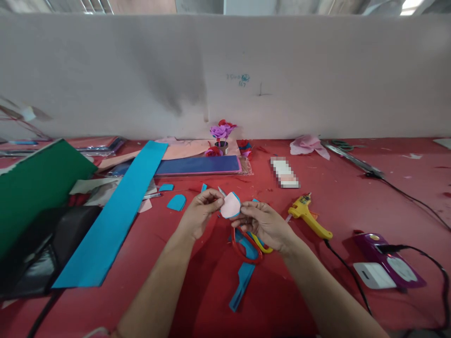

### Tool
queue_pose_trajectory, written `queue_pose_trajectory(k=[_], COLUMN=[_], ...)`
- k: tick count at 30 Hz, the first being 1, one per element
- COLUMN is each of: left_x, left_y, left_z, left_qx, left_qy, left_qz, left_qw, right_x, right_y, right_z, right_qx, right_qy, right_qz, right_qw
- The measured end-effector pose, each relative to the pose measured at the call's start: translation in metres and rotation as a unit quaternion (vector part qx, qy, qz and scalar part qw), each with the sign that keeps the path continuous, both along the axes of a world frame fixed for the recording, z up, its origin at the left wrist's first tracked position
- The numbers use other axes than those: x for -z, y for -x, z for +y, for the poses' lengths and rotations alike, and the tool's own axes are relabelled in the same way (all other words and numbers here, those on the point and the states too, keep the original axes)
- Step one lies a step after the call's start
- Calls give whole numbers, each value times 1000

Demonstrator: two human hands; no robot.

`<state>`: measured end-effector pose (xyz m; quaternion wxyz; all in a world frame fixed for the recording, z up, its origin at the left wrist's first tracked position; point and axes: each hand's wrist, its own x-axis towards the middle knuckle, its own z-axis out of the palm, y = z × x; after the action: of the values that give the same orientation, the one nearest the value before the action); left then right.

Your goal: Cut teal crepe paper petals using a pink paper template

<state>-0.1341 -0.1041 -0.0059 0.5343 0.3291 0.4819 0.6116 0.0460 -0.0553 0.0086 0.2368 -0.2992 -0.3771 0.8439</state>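
the left hand (201,212) and the right hand (263,224) are near to each other, but they do not touch, above the red table (282,300). between them is a small pale pink piece (230,205), and both hands pinch it by the fingertips, one at each side. a blue edge (238,199) shows behind it. close to the right hand lie the red-handled scissors (249,261), with a blue strip (241,287) below. on the left lies a rounded blue piece (176,202); on the right, a yellow glue gun (310,219).
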Motion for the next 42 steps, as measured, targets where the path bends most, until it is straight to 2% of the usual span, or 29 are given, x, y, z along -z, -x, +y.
queue_pose_trajectory(k=[3,5,7,8,9,10,12,14,17,20,22,23,26,28,30,32,33,35,37,39,40,42], left_x=[-3,-7,-11,-12,-13,-12,-7,-2,1,-3,-6,-7,-8,-8,-6,-5,-4,-6,-13,-25,-31,-40], left_y=[-1,-4,-8,-11,-14,-17,-21,-25,-27,-22,-10,-1,23,29,21,5,-3,-11,1,32,52,91], left_z=[-1,-5,-12,-14,-17,-18,-17,-13,-7,-5,-6,-6,-8,-9,-9,-7,-7,-7,-11,-20,-25,-35], left_qx=[-9,-78,-179,-201,-195,-165,-90,-47,-27,-23,-44,-45,14,41,45,67,65,21,-56,-123,-158,-192], left_qy=[-28,-67,-108,-127,-141,-149,-143,-107,-42,2,20,34,92,102,90,81,72,44,7,-17,-22,19], left_qz=[46,168,317,377,421,448,459,434,351,241,224,244,353,389,357,252,188,80,42,99,171,370], left_qw=[999,980,925,895,875,866,872,893,935,970,973,968,931,915,929,962,977,996,998,987,972,909], right_x=[1,4,7,9,10,12,14,14,13,13,13,13,12,11,10,9,9,10,11,13,14,15], right_y=[2,4,7,8,9,10,11,11,12,11,11,10,9,8,8,9,10,10,10,9,8,5], right_z=[-1,-1,-2,-2,-3,-3,-6,-9,-13,-14,-13,-12,-8,-7,-8,-10,-12,-14,-16,-17,-18,-19], right_qx=[20,54,109,135,154,163,157,134,106,95,108,120,149,151,142,128,121,109,107,99,90,61], right_qy=[6,-12,-56,-82,-108,-131,-172,-210,-251,-268,-267,-263,-245,-245,-254,-265,-271,-277,-285,-304,-318,-348], right_qz=[-8,-30,-65,-79,-88,-92,-91,-92,-91,-93,-105,-111,-119,-115,-111,-108,-109,-114,-124,-141,-152,-176], right_qw=[1000,998,990,984,978,973,968,964,958,954,952,951,951,951,950,949,949,948,944,937,932,919])
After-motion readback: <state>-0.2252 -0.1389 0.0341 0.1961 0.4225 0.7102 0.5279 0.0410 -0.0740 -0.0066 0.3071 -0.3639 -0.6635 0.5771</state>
